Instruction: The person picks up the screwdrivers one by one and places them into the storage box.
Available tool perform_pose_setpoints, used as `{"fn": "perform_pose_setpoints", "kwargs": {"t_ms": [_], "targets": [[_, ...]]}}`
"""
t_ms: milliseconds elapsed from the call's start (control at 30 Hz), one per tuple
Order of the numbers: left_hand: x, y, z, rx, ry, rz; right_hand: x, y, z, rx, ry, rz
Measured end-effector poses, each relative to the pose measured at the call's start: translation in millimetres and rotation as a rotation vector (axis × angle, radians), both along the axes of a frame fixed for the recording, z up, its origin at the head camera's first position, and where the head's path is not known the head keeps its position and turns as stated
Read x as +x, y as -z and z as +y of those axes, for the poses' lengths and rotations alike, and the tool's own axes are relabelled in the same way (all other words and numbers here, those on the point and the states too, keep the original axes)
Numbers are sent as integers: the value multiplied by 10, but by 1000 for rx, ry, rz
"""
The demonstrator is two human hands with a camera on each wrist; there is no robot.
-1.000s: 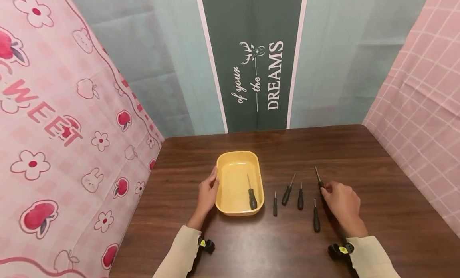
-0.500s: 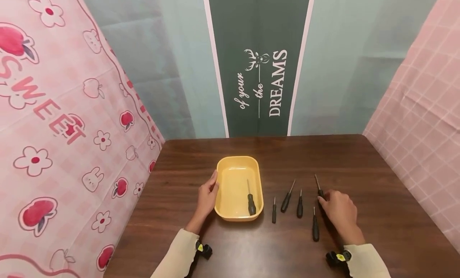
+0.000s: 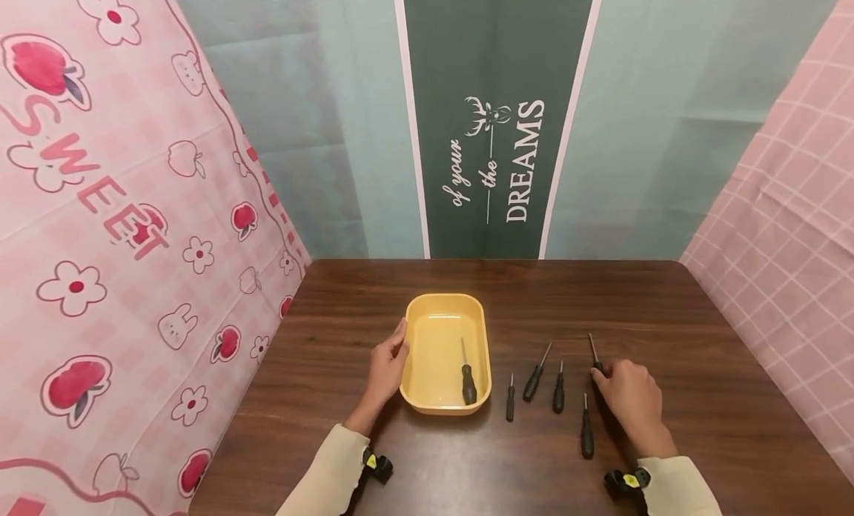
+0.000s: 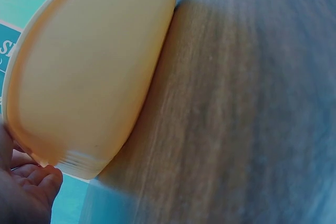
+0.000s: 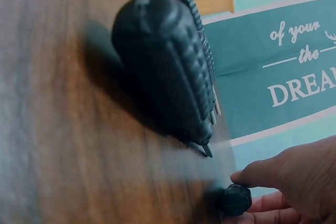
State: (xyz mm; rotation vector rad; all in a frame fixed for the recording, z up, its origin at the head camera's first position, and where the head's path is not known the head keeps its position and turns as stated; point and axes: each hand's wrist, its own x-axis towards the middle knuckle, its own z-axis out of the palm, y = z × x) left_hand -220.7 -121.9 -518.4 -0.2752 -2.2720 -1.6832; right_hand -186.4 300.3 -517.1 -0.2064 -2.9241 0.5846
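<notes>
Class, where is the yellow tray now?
In the head view, the yellow tray stands on the table, with the left hand at its left side and the loose screwdrivers to its right.

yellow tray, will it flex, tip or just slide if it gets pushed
The yellow tray has smooth, moulded-looking walls, so it is probably fairly stiff. Being low and broad on the table, it would likely slide rather than tip. The screwdriver lying loose inside may roll or shift.

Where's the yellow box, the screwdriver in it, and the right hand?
Yellow box (image 3: 434, 353), head view: its bare floor.
Screwdriver inside (image 3: 468, 383), head view: its handle.
Right hand (image 3: 629, 394), head view: its back.
</notes>
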Motion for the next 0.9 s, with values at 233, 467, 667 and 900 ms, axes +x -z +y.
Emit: {"fn": "perform_pose_setpoints", "kwargs": {"t_ms": [233, 467, 667, 900], "targets": [[79, -141, 6, -6, 3, 2, -22, 40, -8, 3, 2, 11], [69, -145, 4, -13, 11, -2, -56, 65, 23, 15, -11, 10], [73, -143, -1, -14, 22, 5, -99, 47, 44, 2, -29, -53], [79, -137, -4, -18, 14, 17, -147, 50, 60, 0, -57, -37]]}}
